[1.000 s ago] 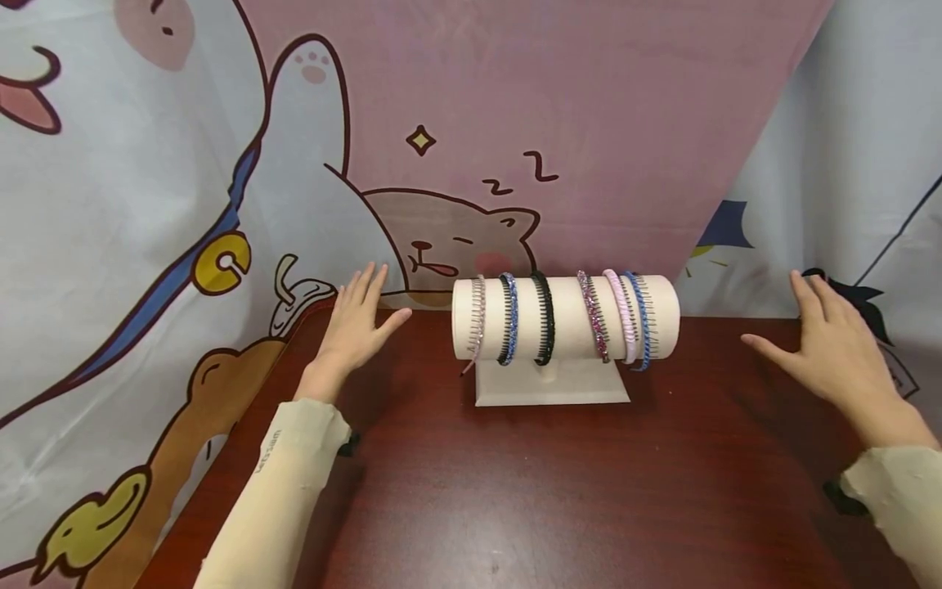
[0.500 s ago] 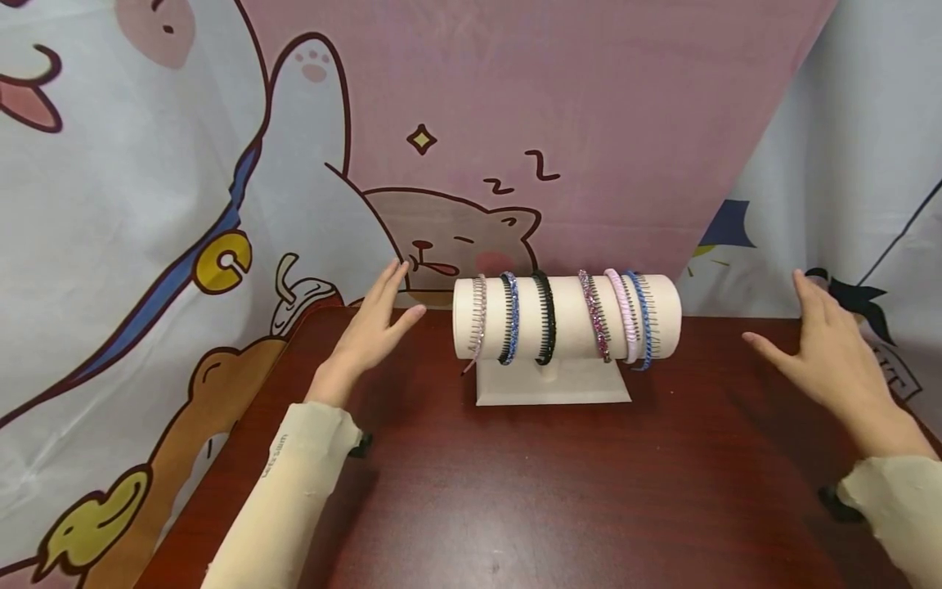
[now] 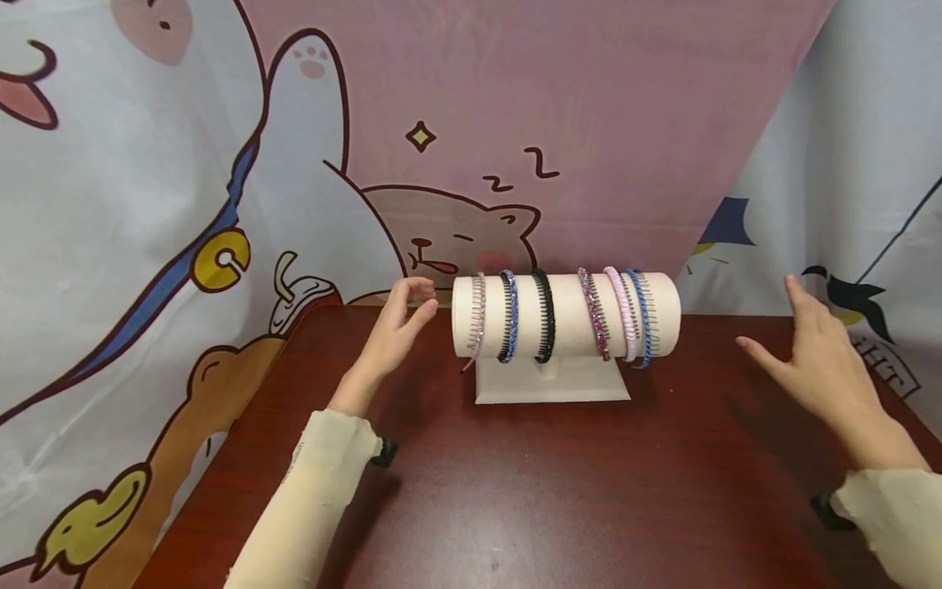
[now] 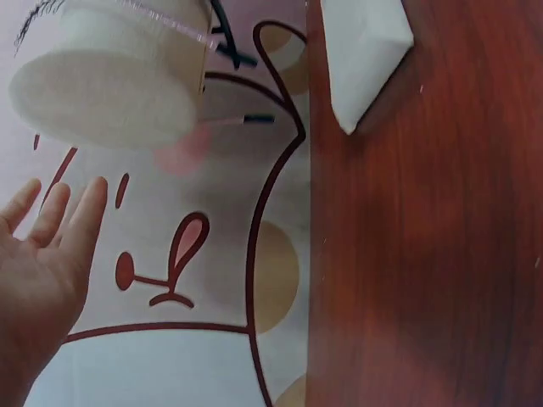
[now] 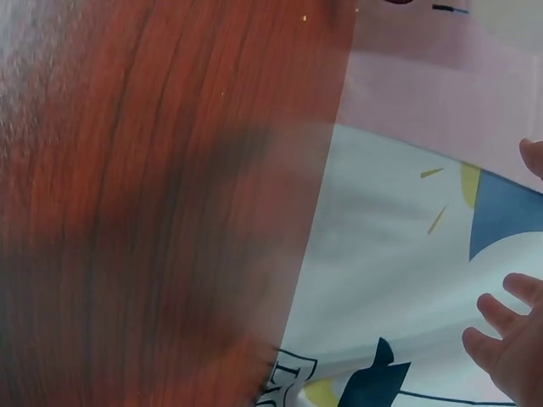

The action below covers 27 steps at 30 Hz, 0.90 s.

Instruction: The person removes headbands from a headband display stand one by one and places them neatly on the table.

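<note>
A cream cylindrical display stand stands on the table, bearing several toothed headbands: a pale pink thin one, a blue glittery one, a black one, a pink-red glittery one, a light pink one and a blue one. My left hand hovers just left of the roll's end, fingers loosely bent, holding nothing. In the left wrist view its fingertips sit close below the roll's round end. My right hand is held apart to the right, its fingers extended with nothing in them.
The dark red wooden table extends around the stand's white base. Behind it hangs a cartoon-printed cloth in pink and white, close to the table's back edge. The cloth also runs along the left side.
My left hand has moved right toward the left end of the roll, and its fingers have bent a little. My right hand has shifted slightly left. The stand and headbands stay put.
</note>
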Each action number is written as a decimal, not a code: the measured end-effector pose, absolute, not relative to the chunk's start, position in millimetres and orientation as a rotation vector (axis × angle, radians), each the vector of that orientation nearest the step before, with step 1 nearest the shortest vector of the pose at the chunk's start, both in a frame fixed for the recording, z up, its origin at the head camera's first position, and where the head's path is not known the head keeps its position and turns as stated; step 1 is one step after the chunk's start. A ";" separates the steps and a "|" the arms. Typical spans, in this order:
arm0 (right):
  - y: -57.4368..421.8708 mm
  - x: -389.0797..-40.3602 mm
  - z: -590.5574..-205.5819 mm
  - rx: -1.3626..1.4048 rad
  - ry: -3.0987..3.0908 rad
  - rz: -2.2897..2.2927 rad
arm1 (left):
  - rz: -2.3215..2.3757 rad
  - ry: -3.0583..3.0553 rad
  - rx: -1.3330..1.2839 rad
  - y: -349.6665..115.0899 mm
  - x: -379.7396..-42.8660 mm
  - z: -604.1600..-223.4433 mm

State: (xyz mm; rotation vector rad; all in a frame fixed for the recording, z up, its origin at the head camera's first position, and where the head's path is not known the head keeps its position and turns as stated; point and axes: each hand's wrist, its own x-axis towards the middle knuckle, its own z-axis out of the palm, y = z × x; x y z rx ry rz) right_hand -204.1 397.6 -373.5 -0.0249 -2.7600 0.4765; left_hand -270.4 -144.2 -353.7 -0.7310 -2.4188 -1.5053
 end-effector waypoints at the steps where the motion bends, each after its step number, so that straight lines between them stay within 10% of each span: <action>1: 396.0 -202.7 -373.0 -0.028 -2.760 0.485 | -1.553 -2.402 -0.762 -142.3 -270.3 -354.9; 27: 319.0 -162.0 -356.4 0.242 -2.599 0.800 | -1.990 -2.335 -1.015 -106.3 -277.7 -379.3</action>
